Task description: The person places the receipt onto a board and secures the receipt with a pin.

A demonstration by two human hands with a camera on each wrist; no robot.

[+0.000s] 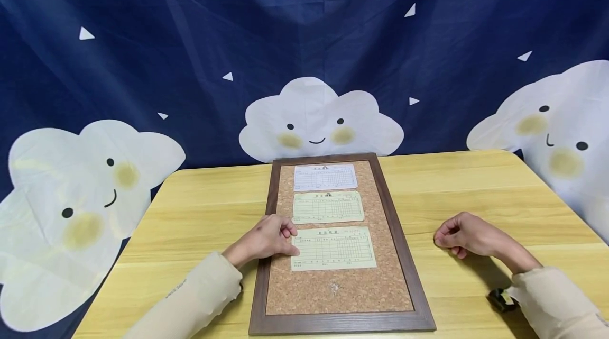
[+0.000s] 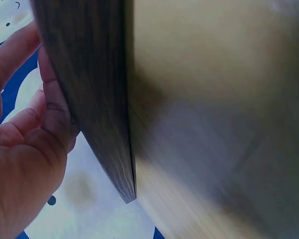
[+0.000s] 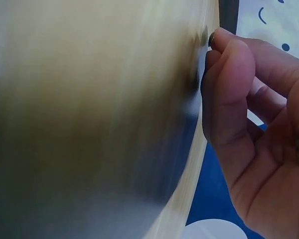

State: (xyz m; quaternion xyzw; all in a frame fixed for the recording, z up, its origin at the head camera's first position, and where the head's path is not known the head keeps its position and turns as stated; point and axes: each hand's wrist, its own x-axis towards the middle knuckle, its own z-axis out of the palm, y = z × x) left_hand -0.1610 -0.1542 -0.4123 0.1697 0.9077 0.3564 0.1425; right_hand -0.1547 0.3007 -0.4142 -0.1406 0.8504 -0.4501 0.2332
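A brown-framed cork board [image 1: 285, 296] lies on the table with three printed receipt slips in a column. At the left edge of the lowest, pale green receipt slip [image 1: 333, 249], my left hand [image 1: 268, 236] holds the paper with curled fingers and thumb. Its fingertips are hidden behind the frame in the left wrist view. To the right of the board, just over the table, my right hand [image 1: 468, 233] pinches a small dark round thumbtack [image 3: 212, 39] between finger and thumb.
Above the lowest slip lie another green slip [image 1: 328, 208] and a white slip [image 1: 325, 179]. A small silvery cluster [image 1: 333, 287] sits on the cork below. The wooden table [image 1: 214, 196] meets a blue cloud-patterned curtain [image 1: 214, 27] at the back.
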